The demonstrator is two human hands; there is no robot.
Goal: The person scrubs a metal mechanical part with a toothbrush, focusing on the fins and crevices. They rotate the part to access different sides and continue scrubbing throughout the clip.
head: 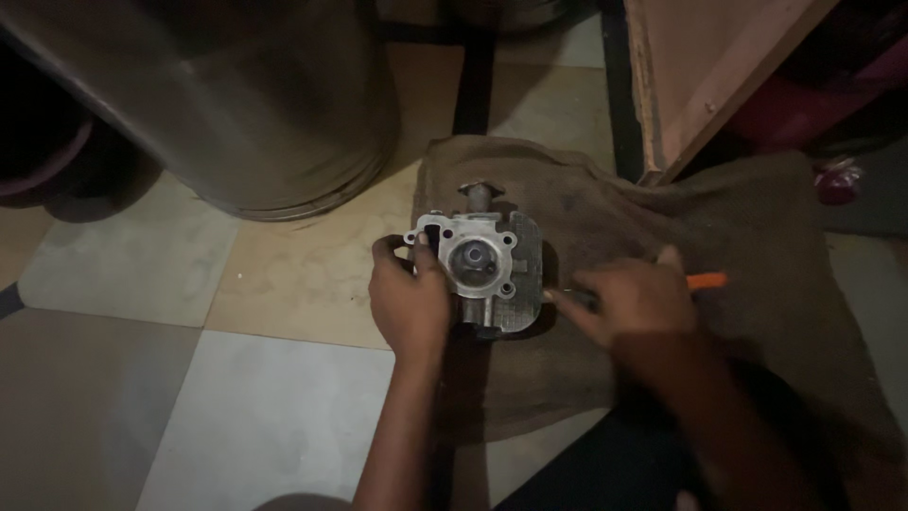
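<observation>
A grey cast-metal engine part with a round bore, bolt holes and a short pipe stub at its far end rests on a brown burlap cloth. My left hand grips the part's left side, thumb on its top face. My right hand holds a thin tool with an orange handle; its dark tip points toward the part's right edge. Whether the tip touches the part is unclear in the dim light.
A large metal drum stands at the back left on the tiled floor. A wooden board leans at the back right, with a red object beside it.
</observation>
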